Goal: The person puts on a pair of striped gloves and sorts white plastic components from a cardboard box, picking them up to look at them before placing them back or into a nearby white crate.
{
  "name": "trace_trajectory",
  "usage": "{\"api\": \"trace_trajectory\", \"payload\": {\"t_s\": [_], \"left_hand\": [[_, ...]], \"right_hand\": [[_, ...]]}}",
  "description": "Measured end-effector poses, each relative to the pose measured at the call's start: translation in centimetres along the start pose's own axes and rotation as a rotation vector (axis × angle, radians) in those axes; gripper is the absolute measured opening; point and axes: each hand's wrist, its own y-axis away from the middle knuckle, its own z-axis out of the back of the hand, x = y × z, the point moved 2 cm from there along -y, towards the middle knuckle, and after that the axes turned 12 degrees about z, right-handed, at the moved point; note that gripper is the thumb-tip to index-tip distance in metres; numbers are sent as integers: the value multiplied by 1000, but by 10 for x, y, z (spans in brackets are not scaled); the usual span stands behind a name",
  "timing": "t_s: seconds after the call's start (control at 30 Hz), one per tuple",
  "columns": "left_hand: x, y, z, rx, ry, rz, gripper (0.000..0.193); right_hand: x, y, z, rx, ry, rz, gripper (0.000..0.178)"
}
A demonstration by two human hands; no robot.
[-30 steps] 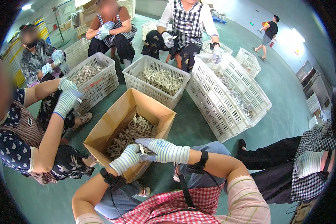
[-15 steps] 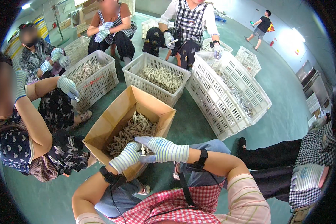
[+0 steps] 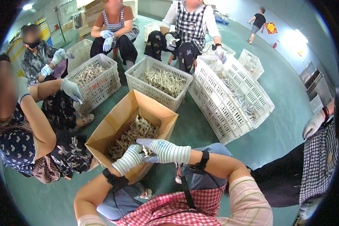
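Note:
My left hand (image 3: 128, 161), in a striped glove, is closed at the near edge of an open cardboard box (image 3: 98, 140). My right hand (image 3: 167, 151), gloved the same way, meets it from the right with its fingers closed. Between the two hands shows a small grey-white piece (image 3: 148, 151), mostly covered by the gloves, so its exact shape is hidden. Beneath and beyond them, a heap of thin, crooked, grey-white pieces (image 3: 133, 135) lies in the box.
White plastic crates stand around the box: one at left (image 3: 101, 88), one behind (image 3: 160, 94), and a tall pair at right (image 3: 229, 105). Crouching people sit behind and at left. A person in dark trousers (image 3: 275, 180) is close at my right.
My hands stay almost in place around the small piece. The person at my right has shifted, the crouching person at far left has moved a hand, and the distant walker has moved further left.

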Motion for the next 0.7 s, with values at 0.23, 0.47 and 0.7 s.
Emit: {"api": "trace_trajectory", "payload": {"t_s": [0.23, 0.47, 0.7], "left_hand": [[7, -6, 12, -36, -129, 30, 30], [-43, 10, 14, 248, 264, 278, 37], [-54, 20, 20, 195, 119, -43, 52]], "right_hand": [[13, -14, 19, -5, 0, 108, 63], [13, -14, 13, -107, 2, 144, 45], [33, -25, 22, -82, 406, 285, 40]]}}
